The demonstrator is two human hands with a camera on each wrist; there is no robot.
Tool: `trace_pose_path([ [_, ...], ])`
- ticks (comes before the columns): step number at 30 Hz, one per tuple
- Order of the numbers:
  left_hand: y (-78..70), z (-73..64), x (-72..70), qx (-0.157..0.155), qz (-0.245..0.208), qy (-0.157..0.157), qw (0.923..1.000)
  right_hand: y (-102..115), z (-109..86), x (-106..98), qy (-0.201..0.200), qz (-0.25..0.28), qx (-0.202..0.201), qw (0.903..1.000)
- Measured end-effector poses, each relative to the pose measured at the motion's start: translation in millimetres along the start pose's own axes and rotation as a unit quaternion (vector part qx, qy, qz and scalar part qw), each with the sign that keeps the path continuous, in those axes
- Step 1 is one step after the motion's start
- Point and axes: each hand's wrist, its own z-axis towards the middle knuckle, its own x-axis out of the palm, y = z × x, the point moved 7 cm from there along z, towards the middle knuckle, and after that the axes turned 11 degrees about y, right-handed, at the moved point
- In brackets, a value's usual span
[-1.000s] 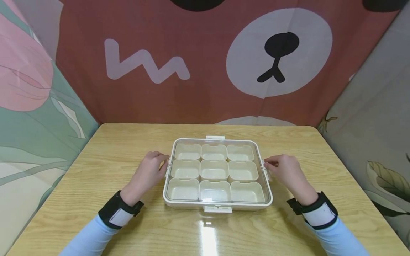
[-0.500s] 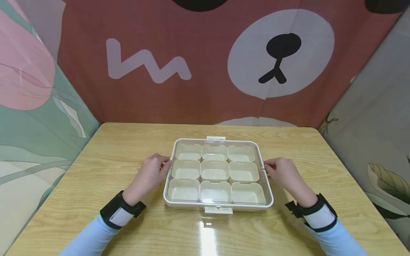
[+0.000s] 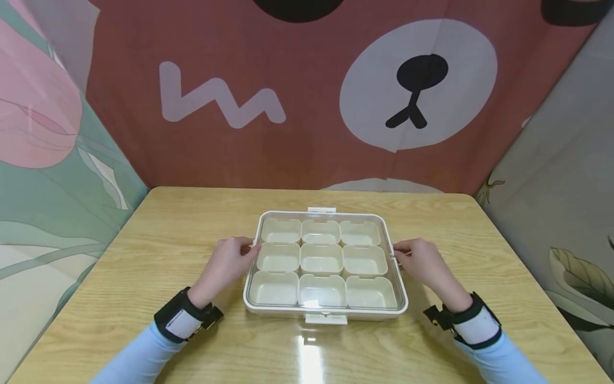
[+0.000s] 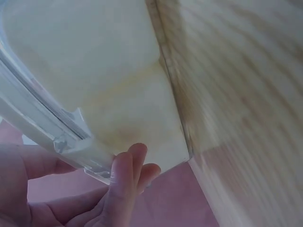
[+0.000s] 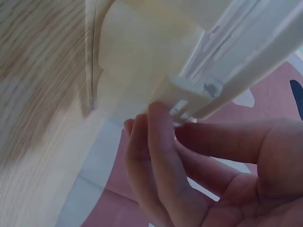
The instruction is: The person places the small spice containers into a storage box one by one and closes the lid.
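Observation:
A cream storage box (image 3: 326, 309) with a clear, white-rimmed lid stands on the table, with several small cream bins (image 3: 321, 260) in rows under the lid. My left hand (image 3: 227, 264) is at the box's left side, its thumb on the lid rim and its fingertips against the side latch (image 4: 90, 158), pinching it. On the opposite side my right hand (image 3: 424, 261) pinches the right side latch (image 5: 182, 101) between thumb and fingers. The front latch (image 3: 326, 319) and the back latch (image 3: 322, 209) stick outward. In the head view the fingers partly hide both side latches.
The wooden table (image 3: 182, 224) reaches back to a red cloth backdrop (image 3: 307, 154) with a bear print. Patterned cloths (image 3: 551, 186) hang at both sides. A bright light reflection lies in front of the box.
Both side latches stuck out a second ago and now lie closer to the box. My left thumb has moved onto the lid rim. The box has stayed in place.

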Motion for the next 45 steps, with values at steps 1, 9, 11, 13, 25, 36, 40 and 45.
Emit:
trace_pose_path([
  [1,1.2,0.1,-0.3,-0.003,-0.004,-0.002,1.0,0.4,0.6,0.2,-0.001,-0.001,-0.001,1.0],
  [9,0.3,1.0,-2.2,0.001,-0.002,-0.008,1.0,6.5,0.7,-4.4,-0.034,-0.061,-0.018,0.9974],
  [11,-1.0,1.7,-2.6,0.003,0.005,-0.003,1.0,8.8,0.0,-6.0,-0.048,-0.087,-0.024,0.9948],
  [13,-1.9,1.7,-3.5,0.001,0.014,0.001,0.9999,10.7,-0.3,-5.8,-0.054,-0.108,-0.026,0.9924],
  [25,-11.6,-3.8,-7.8,0.032,0.098,-0.013,0.9946,20.7,-0.9,-5.8,-0.075,-0.14,-0.04,0.9864],
  [36,1.0,-0.4,-1.2,0.009,0.042,-0.008,0.9991,12.6,1.0,-3.0,-0.043,-0.079,-0.042,0.9951],
  [40,8.6,1.8,-1.4,-0.022,-0.009,0.001,0.9997,9.7,1.6,-1.9,-0.041,-0.071,-0.037,0.996],
  [45,7.0,2.7,-3.1,-0.03,-0.02,0.003,0.9993,8.1,1.3,-0.9,-0.036,-0.071,-0.024,0.9965],
])
